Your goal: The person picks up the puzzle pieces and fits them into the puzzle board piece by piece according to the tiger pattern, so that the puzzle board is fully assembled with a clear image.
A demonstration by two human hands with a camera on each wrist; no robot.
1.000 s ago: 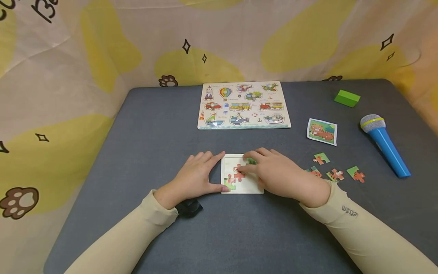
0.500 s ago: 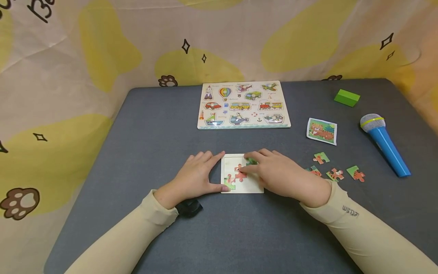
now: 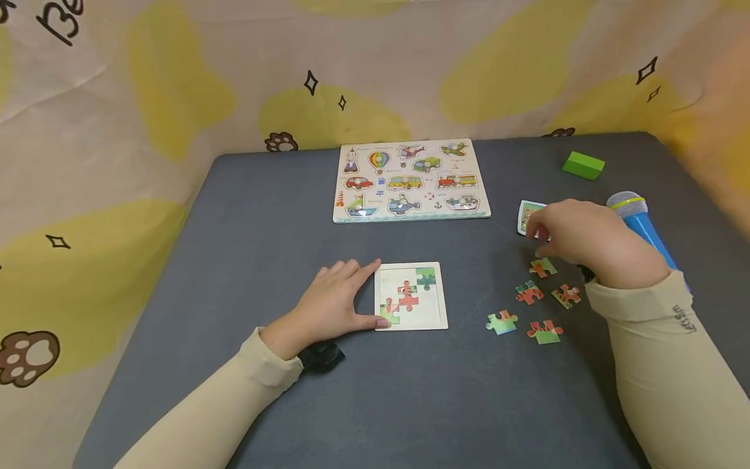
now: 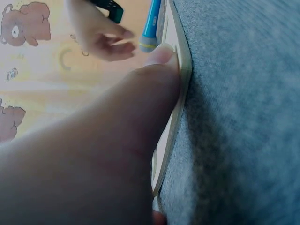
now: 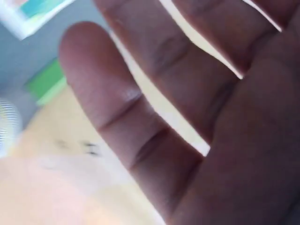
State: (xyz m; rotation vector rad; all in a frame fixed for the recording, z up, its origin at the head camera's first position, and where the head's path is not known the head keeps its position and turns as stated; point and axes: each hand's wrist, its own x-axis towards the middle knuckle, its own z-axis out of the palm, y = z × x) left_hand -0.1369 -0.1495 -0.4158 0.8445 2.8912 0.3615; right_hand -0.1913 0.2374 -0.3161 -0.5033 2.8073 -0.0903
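Note:
My left hand point(image 3: 331, 303) holds the left side of a small, pale square jigsaw tray point(image 3: 433, 320), thumb at the front corner and index finger at the back corner. In the left wrist view the thumb lies against the tray edge point(image 4: 185, 70). A green piece point(image 3: 426, 278), a red piece point(image 3: 407, 296) and a red-and-green piece point(image 3: 389, 315) lie inside it. Away to the right, my right hand point(image 3: 597, 241) hovers over a small tiger picture card point(image 3: 525, 210), partly covering it. Its fingers look extended in the right wrist view, with nothing seen in them. Several loose jigsaw pieces point(image 3: 530, 292) lie nearby.
A vehicle puzzle board point(image 3: 410, 182) lies at the back of the grey table point(image 3: 281, 221). At the right are a blue toy microphone point(image 3: 644, 225), partly behind the right forearm, and a green block point(image 3: 583, 165). A patterned cloth point(image 3: 363, 52) hangs behind.
My right hand has lifted off the jigsaw tray and moved right and back, to the picture card, uncovering the tray's right half and two loose pieces near the front. The left hand stays put.

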